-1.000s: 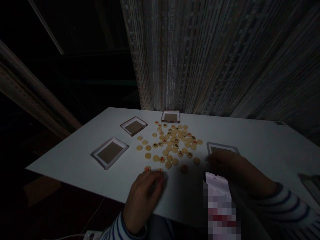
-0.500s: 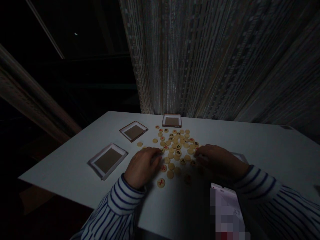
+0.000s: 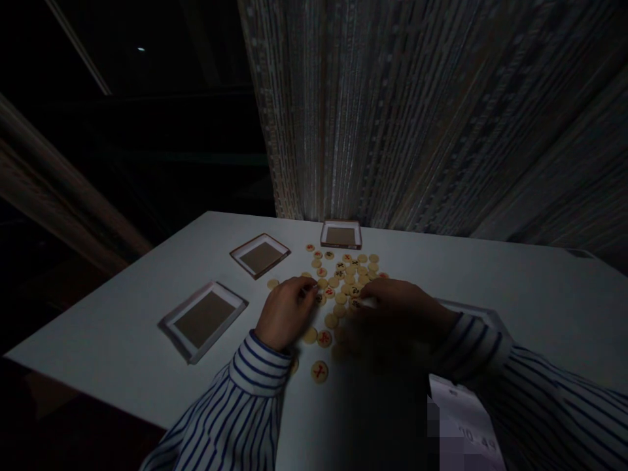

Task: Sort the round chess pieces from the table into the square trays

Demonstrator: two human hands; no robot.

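Observation:
Many round, pale wooden Chinese chess pieces point(image 3: 340, 298) lie scattered on the white table point(image 3: 383, 405), some showing red or black characters, others blank side up. At the left side of the pile is my left hand point(image 3: 287, 314), its fingers curled toward the thumb; whatever sits between the tips is too small and dim to make out. Stretched over the pile's right side, my right hand point(image 3: 402, 306) has its fingers extended and low over the pieces, with its underside in deep shadow. A piece with a red character point(image 3: 319, 371) lies closer to me.
Two shallow open boxes, one grey-white point(image 3: 206, 320) and one brown-edged point(image 3: 260, 255), lie at the left. Another brown-edged box point(image 3: 341, 234) stands at the back, before a string curtain point(image 3: 333, 131). Beyond my right wrist is a pale tray edge point(image 3: 478, 309). A partly blurred phone point(image 3: 456, 399) is near me.
My right hand has moved left, farther over the pieces. The left fingers have curled in closer to the thumb. The view has shifted slightly.

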